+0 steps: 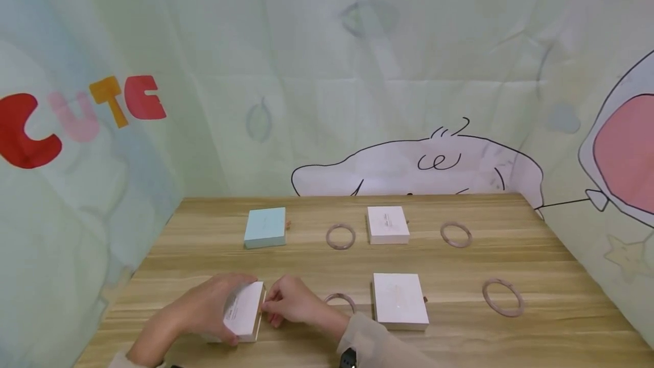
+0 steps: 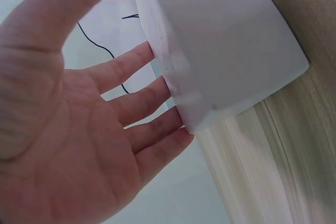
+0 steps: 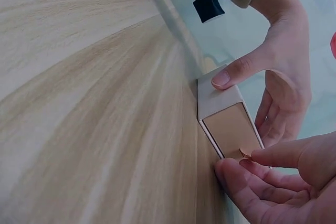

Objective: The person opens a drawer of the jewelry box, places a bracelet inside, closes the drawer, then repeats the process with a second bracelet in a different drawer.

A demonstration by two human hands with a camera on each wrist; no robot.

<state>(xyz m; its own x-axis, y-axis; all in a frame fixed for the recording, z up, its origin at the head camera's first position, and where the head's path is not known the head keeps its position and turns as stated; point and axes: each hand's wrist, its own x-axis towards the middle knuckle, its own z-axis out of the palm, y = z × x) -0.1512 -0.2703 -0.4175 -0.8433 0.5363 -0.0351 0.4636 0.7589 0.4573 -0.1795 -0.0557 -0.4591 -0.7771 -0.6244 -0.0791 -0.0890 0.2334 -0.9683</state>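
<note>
At the near left of the table, a white gift box [image 1: 247, 311] sits with printed lettering on its lid. My left hand [image 1: 208, 305] grips it from the left, thumb on the near side and fingers at the far side. The left wrist view has the fingertips against the side of the white box [image 2: 236, 40]. My right hand [image 1: 293, 301] is at the box's right end. In the right wrist view it pinches a small ribbon tab [image 3: 244, 153] on the tan drawer front [image 3: 228, 127], which sits within the white sleeve.
Farther back stand a light blue box [image 1: 265, 227] and a white box [image 1: 387, 225]. Another white box [image 1: 400, 299] lies right of my hands. Several pinkish bangles lie among them: one bangle [image 1: 340, 236] at the back, another [image 1: 503, 297] at right, one [image 1: 341, 296] partly behind my right forearm.
</note>
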